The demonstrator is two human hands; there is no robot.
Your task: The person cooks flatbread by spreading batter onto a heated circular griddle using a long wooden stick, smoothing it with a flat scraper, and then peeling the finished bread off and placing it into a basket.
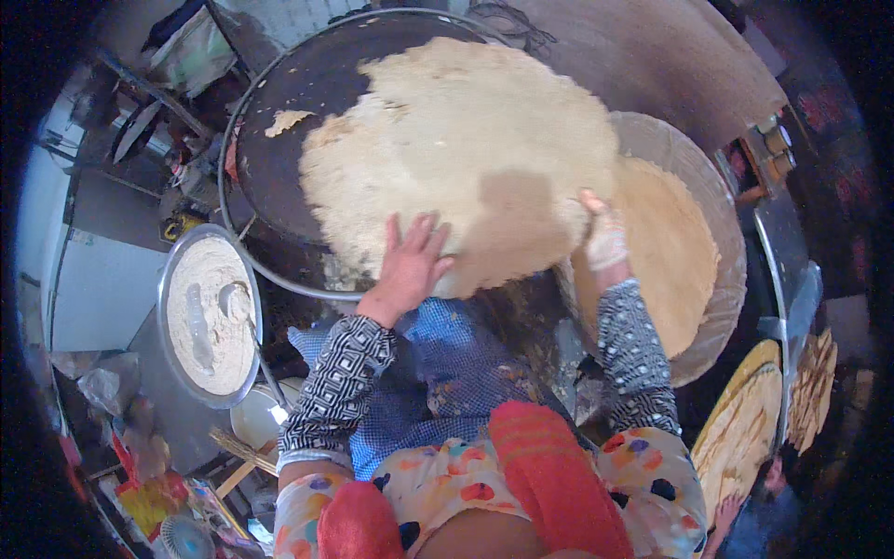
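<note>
A large thin pale flatbread (447,154) spans the middle of the view, partly over a round dark griddle (279,189) and partly past its right edge. My left hand (412,265) lies with fingers spread against the near edge of the bread. On the right, my right hand (604,234), with a pale covering around the palm, pinches the bread's right edge between thumb and fingers. A torn scrap of flatbread (288,121) rests on the griddle. Beyond my right hand, a round tray (726,293) with a clear plastic liner holds tan flatbread (663,258).
At left stands a metal basin (167,307) of pale batter (209,356) with a ladle (235,302) in it. Below it is a pale bucket (255,419). At lower right, a person's hand (728,513) touches stacked flatbreads (744,426). A metal rim surrounds the griddle.
</note>
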